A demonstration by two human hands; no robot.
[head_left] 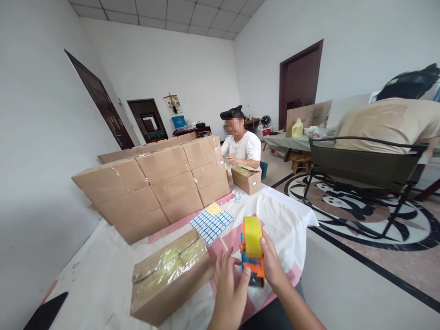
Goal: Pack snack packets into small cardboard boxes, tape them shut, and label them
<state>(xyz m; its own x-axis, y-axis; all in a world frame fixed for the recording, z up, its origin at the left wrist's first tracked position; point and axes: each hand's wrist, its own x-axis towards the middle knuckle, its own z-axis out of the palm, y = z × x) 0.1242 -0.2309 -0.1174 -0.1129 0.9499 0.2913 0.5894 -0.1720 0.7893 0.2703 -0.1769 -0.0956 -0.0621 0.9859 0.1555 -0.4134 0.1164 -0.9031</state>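
A tape dispenser (253, 272) with an orange and blue frame carries a roll of yellowish packing tape (253, 236). My right hand (271, 261) grips it from the right side above the table. My left hand (229, 284) is just left of the dispenser, fingers spread and the thumb close to its lower end; whether the thumb touches it I cannot tell. Left of that hand lies a cardboard box (172, 279) with crumpled clear tape over its top flaps. Beyond the box is a sheet of blue-bordered labels (211, 224) beside a yellow piece of paper (213, 209).
Stacked cardboard boxes (175, 183) form a wall along the table's far left. Across the table a person in white (245, 146) sits behind another box (246, 179). At right, a second person (381, 121) sits in a dark chair (364, 167). A black object (48, 311) lies at lower left.
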